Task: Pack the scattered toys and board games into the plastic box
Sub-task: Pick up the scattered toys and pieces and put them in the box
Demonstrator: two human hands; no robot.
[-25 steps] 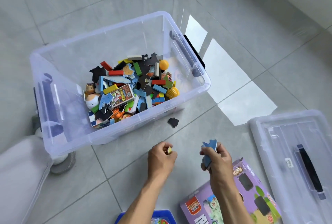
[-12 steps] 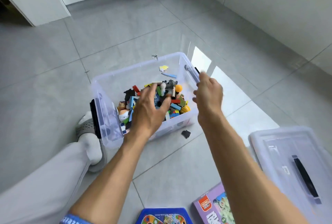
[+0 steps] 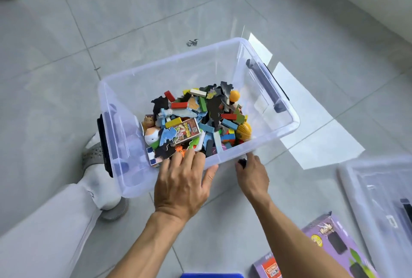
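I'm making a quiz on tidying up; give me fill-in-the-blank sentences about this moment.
1. The left hand rests on the near rim of the clear plastic ____.
2. The right hand pinches a small ____ puzzle piece on the floor.
3. The purple board game box lies on the ____, not yet packed.

Missing words: box; black; floor
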